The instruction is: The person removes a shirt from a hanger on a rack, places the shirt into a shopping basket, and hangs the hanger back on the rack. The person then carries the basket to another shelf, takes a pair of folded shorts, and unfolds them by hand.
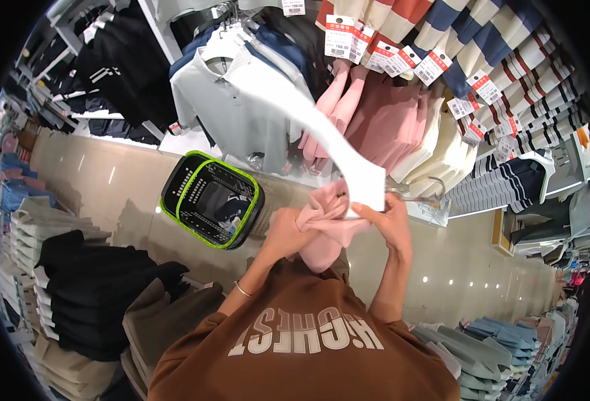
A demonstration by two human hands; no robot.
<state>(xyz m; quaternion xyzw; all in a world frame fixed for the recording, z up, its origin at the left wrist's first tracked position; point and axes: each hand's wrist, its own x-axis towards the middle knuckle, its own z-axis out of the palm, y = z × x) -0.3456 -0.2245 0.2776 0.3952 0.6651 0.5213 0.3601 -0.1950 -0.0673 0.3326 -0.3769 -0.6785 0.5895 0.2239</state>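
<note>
Bunched pink fabric (323, 250) is gripped in my left hand (287, 232), in front of my chest. A flat white piece (368, 180), blurred along its long arm toward the upper left, is pinched by my right hand (390, 219), with the thumb on its lower edge. The pink fabric touches the lower end of this white piece, between both hands. Part of the fabric is hidden behind my fingers.
A black basket with a green rim (258, 200) stands on the floor at the left, dark items inside. Racks of hanging clothes, including a grey shirt (234, 100) and pink garments (385, 117), are ahead. Folded black clothes (101, 294) are stacked at lower left.
</note>
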